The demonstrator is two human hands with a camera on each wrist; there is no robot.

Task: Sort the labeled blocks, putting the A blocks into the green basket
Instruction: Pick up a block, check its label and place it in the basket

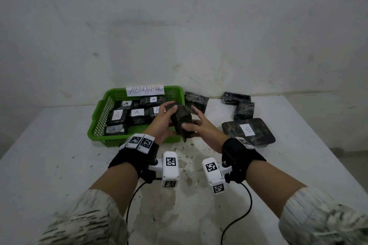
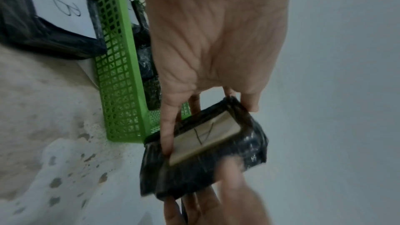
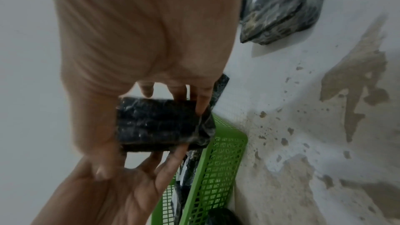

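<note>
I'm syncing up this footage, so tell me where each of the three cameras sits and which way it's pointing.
Head: worn on the head, looks forward and down at the table; both forearms, left hand, right hand.
Left wrist: looks along the left hand at the held block, its A label showing.
Right wrist: looks along the right hand at the block's plain side.
All share the block and green basket.
</note>
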